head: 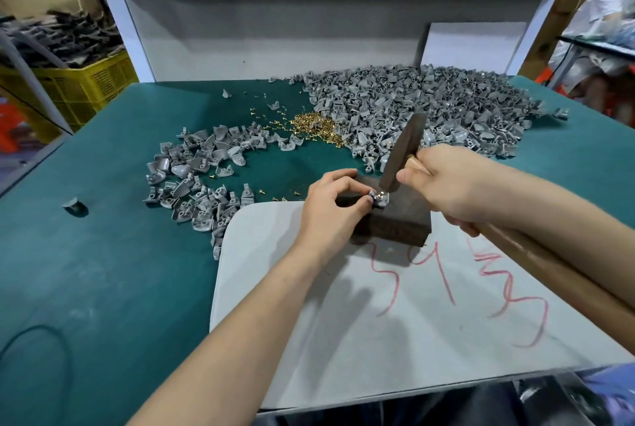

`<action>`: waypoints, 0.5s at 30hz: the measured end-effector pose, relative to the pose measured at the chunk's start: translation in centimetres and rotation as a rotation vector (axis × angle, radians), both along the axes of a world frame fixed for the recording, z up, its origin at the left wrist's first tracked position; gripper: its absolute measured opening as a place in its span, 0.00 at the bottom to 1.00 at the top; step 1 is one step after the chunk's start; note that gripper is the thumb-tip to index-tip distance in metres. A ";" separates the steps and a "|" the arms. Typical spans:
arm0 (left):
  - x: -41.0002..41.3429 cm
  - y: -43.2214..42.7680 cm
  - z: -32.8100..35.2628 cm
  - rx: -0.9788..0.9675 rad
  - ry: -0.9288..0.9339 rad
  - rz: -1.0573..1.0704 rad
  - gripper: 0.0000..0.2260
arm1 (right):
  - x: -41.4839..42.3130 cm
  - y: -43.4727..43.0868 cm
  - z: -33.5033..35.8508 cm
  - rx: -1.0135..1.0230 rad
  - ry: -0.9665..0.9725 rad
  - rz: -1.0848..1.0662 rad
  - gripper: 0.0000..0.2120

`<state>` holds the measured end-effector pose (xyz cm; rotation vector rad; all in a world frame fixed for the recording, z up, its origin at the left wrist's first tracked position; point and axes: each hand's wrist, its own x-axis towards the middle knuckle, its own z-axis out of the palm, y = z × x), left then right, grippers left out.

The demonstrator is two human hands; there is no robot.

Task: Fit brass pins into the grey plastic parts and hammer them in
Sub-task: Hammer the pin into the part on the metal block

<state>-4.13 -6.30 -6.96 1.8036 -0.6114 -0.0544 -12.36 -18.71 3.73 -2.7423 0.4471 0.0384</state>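
Head camera: the left hand's (330,207) grip pinches a small grey plastic part (377,200) atop the dark brown block (398,224), while the right hand's (446,185) grip wraps the wooden-handled hammer (402,154), its handle running lower-right and its head tipped down at the part (a yellow slatted crate (86,83) beyond the green table (103,253) holds dark pieces).

Grey part (377,201) lies on dark block (402,223), with the hammer (403,150) tilted, its head resting on the part. Brass pins (314,128) are heaped loose between large pile (429,106) and small pile (196,181) of grey parts.
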 end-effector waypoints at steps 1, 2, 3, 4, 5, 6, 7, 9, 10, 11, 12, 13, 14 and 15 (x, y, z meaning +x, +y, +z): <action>0.0 0.0 0.0 0.000 0.000 0.000 0.06 | 0.1 0.0 0.1 0.007 0.004 0.004 0.19; 0.0 0.0 0.0 0.000 0.000 0.000 0.06 | 0.1 0.1 0.1 0.014 0.008 0.006 0.19; 0.0 0.0 0.0 0.001 -0.001 -0.002 0.06 | 0.1 0.1 0.0 0.016 0.011 0.004 0.18; 0.0 0.0 0.0 0.000 0.000 -0.004 0.06 | 0.2 0.1 -0.1 0.012 0.012 -0.001 0.18; 0.0 0.0 0.0 -0.003 0.002 -0.006 0.06 | 0.2 0.2 -0.2 0.003 0.013 -0.006 0.18; 0.0 0.0 0.0 -0.007 0.006 -0.008 0.07 | 0.2 0.2 -0.2 0.000 0.018 -0.011 0.18; 0.0 0.0 0.1 -0.008 0.008 -0.007 0.07 | 0.3 0.2 -0.2 0.003 0.025 -0.011 0.18; 0.0 0.0 0.1 -0.002 0.008 -0.001 0.08 | 0.4 0.2 0.0 0.020 0.040 -0.007 0.18; 0.0 0.0 0.1 -0.002 0.009 0.000 0.08 | 0.4 0.1 0.3 0.027 0.038 -0.006 0.18; 0.0 0.0 0.1 -0.004 0.012 -0.001 0.08 | 0.4 0.0 0.7 0.034 0.029 -0.011 0.18; -0.1 0.0 0.1 -0.005 0.014 -0.002 0.08 | 0.5 -0.1 1.0 0.043 0.013 -0.021 0.18; -0.1 0.0 0.1 -0.006 0.016 -0.001 0.08 | 0.6 -0.2 1.4 0.053 -0.009 -0.031 0.18; -0.1 0.0 0.1 -0.006 0.017 0.000 0.08 | 0.6 -0.3 1.6 0.063 -0.029 -0.037 0.17; -0.1 0.0 0.1 -0.005 0.018 0.000 0.08 | 0.6 -0.2 1.6 0.074 -0.038 -0.038 0.17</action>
